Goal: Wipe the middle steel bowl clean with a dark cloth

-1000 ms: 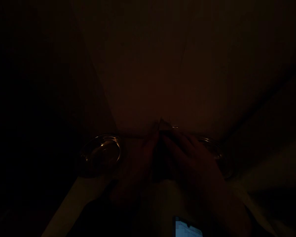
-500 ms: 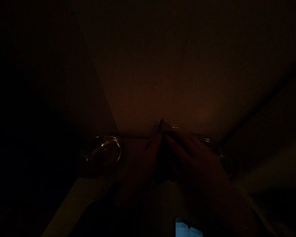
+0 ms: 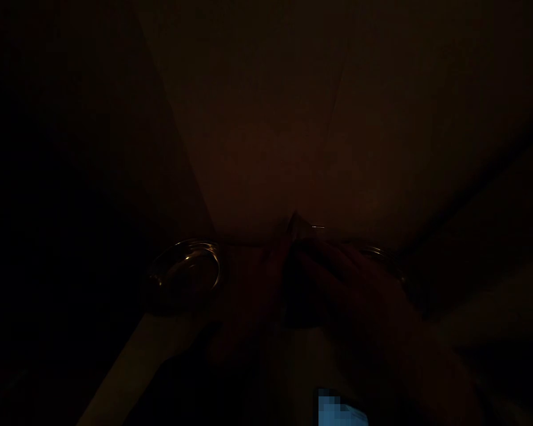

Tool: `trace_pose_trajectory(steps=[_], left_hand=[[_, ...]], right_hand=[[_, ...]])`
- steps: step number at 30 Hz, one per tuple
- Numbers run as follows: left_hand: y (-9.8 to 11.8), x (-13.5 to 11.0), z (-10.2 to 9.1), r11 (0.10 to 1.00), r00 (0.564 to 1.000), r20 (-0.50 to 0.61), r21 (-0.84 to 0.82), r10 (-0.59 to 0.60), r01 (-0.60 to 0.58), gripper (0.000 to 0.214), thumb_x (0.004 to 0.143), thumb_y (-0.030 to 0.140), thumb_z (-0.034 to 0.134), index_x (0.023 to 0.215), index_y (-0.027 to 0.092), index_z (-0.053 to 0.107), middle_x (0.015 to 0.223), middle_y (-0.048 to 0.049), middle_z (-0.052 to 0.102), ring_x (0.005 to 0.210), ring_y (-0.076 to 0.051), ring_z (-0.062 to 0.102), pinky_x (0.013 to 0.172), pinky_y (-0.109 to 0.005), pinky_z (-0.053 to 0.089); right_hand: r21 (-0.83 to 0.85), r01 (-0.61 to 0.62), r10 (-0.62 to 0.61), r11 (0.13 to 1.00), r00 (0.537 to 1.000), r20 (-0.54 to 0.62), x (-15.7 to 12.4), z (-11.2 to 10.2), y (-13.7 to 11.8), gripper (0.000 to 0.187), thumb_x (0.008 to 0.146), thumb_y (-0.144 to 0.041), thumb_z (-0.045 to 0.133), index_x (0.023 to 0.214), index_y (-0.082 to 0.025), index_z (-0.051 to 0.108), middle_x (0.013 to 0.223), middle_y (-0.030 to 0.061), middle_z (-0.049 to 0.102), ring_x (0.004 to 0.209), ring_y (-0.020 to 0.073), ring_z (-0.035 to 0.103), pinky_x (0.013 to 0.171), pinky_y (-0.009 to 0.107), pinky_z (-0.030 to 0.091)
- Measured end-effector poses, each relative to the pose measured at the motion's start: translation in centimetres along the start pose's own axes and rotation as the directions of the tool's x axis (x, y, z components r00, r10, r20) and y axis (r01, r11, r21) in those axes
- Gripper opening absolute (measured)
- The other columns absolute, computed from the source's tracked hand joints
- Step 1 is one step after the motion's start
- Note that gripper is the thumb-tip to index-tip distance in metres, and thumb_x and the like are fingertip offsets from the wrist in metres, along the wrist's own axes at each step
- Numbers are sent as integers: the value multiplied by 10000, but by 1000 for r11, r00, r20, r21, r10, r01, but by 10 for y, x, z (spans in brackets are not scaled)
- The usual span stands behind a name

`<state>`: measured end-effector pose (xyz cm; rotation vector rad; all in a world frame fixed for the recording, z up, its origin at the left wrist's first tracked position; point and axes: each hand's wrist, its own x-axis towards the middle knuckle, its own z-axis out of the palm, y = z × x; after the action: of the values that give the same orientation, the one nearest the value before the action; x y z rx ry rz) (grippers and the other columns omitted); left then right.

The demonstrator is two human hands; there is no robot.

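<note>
The scene is very dark. My left hand (image 3: 255,290) and my right hand (image 3: 355,278) come together in the middle. Their fingers close round a dark object with a pointed top (image 3: 296,223); its kind does not show. A thin bright sliver (image 3: 318,226) lies just right of that tip, and I cannot make out whether it belongs to the object. To the left of my left hand sits a shiny round dish (image 3: 217,260). Behind my right hand, partly covered by it, is another shiny round rim (image 3: 377,251).
A pale upright panel (image 3: 257,165) with faint seams rises behind the hands. At the bottom, a lit screen (image 3: 340,411) glows blue, probably a phone. A pale strip (image 3: 124,367) runs down at lower left. Deep shadow hides both sides.
The picture has grown darker. The view has shifted very slightly; both hands stay round the dark object in nearly the same place.
</note>
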<state>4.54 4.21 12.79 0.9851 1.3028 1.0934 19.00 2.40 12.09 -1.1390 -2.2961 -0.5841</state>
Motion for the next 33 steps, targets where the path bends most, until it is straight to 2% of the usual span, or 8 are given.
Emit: trace_pose_trajectory(steps=[2,7,13,18,24,26,31,33], left_hand=[[-1,-1,0,1000,1000,-1,-18,7,-7,375,845,492,524,960,197,726,965,-69,745,895,-208,695,685,-253,520],[1,-7,5,998,1000,9,-63,-5,6,327,821,459,576,897,190,746,861,-67,752,808,-202,703,657,-256,534],[-3,-1,-2,999,999,-36,43,23,-22,367,801,532,578,906,226,751,885,-33,753,821,-181,695,636,-218,502],[-2,-2,-2,999,999,24,-2,38,-38,337,824,496,566,935,237,750,893,-19,755,835,-161,696,637,-197,506],[-7,3,-1,996,995,-74,-48,66,-70,369,765,524,627,920,212,751,927,-36,750,870,-189,685,677,-235,511],[-8,3,-1,996,996,-58,-44,71,-74,349,778,495,623,937,211,751,939,-36,751,880,-188,684,687,-234,508],[-4,-2,1,996,996,3,21,92,-92,337,812,466,586,921,198,758,864,-41,757,821,-180,694,634,-219,504],[-5,-2,1,997,997,11,14,72,-72,341,814,454,584,934,185,755,860,-45,757,826,-187,697,632,-224,509]], right_hand=[[17,3,-3,1000,1000,-1,0,-1,0,330,906,-163,461,1193,-144,624,1189,138,657,968,305,645,693,439,593],[-31,-107,107,994,994,7,1,0,6,367,923,-212,445,1257,-155,588,1243,154,626,944,302,655,672,444,587],[3,-4,4,1000,999,33,-2,-6,1,328,883,-143,480,1167,-151,643,1179,145,663,934,296,657,686,438,590],[20,-79,79,997,997,4,-1,-3,4,355,898,-183,496,1235,-176,607,1243,149,627,963,313,656,685,459,597],[34,-18,17,999,1000,8,-1,-2,0,353,891,-174,506,1227,-175,614,1243,162,617,997,311,638,705,446,596],[24,-14,14,1000,1000,20,-1,-2,-1,353,888,-175,512,1227,-179,613,1250,154,616,993,303,636,709,437,595],[-48,-124,125,991,992,18,0,2,5,372,915,-231,487,1272,-172,575,1241,139,629,908,298,662,642,428,596],[-44,-105,106,994,994,17,-1,3,5,378,913,-206,482,1278,-165,569,1247,143,627,924,299,661,658,426,598]])
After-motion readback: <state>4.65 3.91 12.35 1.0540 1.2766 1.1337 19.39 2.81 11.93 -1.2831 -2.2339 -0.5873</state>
